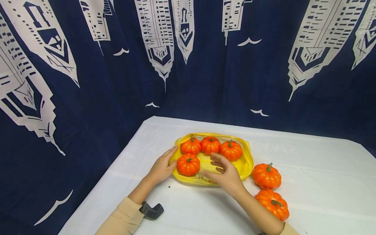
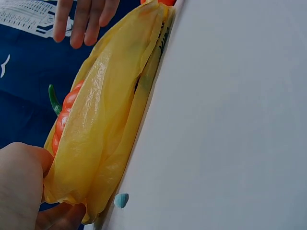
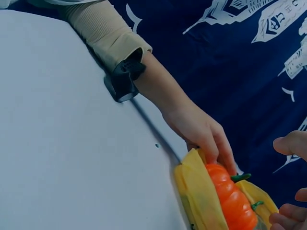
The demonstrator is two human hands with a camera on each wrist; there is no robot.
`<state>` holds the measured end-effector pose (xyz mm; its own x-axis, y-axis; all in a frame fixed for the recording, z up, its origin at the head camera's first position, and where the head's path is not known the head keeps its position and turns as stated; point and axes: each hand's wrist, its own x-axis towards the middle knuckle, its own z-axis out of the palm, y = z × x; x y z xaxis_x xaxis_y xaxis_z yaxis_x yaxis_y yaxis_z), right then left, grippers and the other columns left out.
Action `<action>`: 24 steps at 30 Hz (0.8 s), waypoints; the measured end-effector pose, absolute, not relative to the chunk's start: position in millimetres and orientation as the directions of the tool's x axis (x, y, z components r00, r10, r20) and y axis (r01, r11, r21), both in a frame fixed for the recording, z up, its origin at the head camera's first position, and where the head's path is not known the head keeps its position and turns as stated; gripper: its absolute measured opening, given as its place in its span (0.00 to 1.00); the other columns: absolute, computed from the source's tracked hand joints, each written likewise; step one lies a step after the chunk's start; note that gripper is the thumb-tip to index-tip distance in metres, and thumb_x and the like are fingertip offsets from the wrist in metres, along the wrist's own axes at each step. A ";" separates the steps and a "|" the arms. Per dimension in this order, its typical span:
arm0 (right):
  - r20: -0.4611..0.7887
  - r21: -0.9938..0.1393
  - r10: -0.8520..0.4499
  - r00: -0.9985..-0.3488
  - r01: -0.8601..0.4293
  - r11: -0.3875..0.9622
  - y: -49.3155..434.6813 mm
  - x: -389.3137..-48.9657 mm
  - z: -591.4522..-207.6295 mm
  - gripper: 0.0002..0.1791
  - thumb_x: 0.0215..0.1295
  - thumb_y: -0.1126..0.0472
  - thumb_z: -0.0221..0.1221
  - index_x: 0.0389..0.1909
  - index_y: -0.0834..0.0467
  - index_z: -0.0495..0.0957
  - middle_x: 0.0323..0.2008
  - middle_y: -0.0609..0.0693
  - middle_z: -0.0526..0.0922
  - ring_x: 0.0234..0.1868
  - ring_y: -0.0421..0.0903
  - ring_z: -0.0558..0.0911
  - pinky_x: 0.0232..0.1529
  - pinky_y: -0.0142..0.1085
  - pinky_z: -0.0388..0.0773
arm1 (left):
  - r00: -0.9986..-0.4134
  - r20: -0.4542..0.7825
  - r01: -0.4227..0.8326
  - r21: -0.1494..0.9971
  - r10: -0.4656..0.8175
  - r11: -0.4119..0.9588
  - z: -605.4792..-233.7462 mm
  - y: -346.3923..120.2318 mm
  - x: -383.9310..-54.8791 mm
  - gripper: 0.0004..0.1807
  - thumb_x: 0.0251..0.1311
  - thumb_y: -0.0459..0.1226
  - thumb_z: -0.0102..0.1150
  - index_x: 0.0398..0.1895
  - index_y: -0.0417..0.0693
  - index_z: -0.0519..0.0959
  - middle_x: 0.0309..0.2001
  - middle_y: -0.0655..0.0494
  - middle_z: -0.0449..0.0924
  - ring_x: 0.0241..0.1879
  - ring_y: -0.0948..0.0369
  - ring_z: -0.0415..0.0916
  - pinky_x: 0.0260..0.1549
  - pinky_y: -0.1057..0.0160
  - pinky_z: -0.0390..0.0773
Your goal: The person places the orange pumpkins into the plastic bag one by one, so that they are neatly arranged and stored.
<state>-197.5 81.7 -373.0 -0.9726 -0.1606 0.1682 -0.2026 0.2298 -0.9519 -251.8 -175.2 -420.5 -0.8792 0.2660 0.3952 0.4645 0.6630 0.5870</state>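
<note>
A yellow plastic bag (image 1: 246, 163) lies spread on the table with its mouth up and its rim rolled low. Several small orange pumpkins (image 1: 188, 164) with green stems sit inside it, along the back and at the front left. My left hand (image 1: 161, 167) grips the bag's left edge; in the left wrist view its thumb and fingers lie on either side of the yellow film (image 2: 91, 158). Over the front right of the bag hovers my right hand (image 1: 227, 174), fingers apart and bent a little, nothing between them.
Two more pumpkins stand on the white table to the right of the bag, one pumpkin (image 1: 266, 176) behind the other pumpkin (image 1: 273, 205), close to my right forearm. A dark blue cloth (image 1: 205, 98) with white building prints hangs behind the table.
</note>
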 end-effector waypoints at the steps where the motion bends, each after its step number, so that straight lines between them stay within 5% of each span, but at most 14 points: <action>1: 0.165 -0.954 -0.161 -0.973 -0.199 0.226 84.4 -195.6 -371.0 0.35 0.52 0.61 0.72 0.63 0.61 0.72 0.59 0.55 0.77 0.59 0.53 0.75 0.63 0.47 0.71 | -0.879 0.395 0.465 0.588 0.266 0.662 -420.4 -175.1 -251.8 0.30 0.65 0.35 0.52 0.71 0.37 0.64 0.69 0.40 0.64 0.69 0.46 0.61 0.68 0.49 0.60; 12: 0.183 -0.947 -0.174 -0.968 -0.221 0.233 122.0 -183.1 -356.8 0.32 0.55 0.61 0.71 0.61 0.63 0.74 0.59 0.56 0.77 0.60 0.53 0.75 0.58 0.33 0.74 | -0.874 0.407 0.473 0.588 0.265 0.656 -419.3 -173.8 -251.3 0.30 0.64 0.34 0.52 0.70 0.35 0.64 0.68 0.39 0.65 0.68 0.45 0.61 0.67 0.48 0.61; 17: 0.243 -0.931 -0.183 -0.953 -0.282 0.234 144.3 -182.2 -354.2 0.30 0.58 0.62 0.69 0.61 0.67 0.72 0.56 0.60 0.79 0.54 0.40 0.79 0.54 0.24 0.74 | -0.878 0.399 0.465 0.585 0.264 0.665 -419.8 -174.2 -251.3 0.30 0.64 0.34 0.52 0.70 0.36 0.65 0.68 0.40 0.65 0.68 0.46 0.61 0.67 0.49 0.60; 24: 0.302 -0.910 -0.195 -0.933 -0.343 0.234 177.8 -186.4 -351.2 0.28 0.62 0.64 0.65 0.61 0.69 0.71 0.49 0.44 0.83 0.50 0.36 0.80 0.52 0.23 0.75 | -0.878 0.400 0.465 0.585 0.263 0.664 -420.1 -174.7 -251.3 0.30 0.64 0.35 0.52 0.70 0.36 0.65 0.68 0.39 0.65 0.68 0.45 0.61 0.67 0.49 0.60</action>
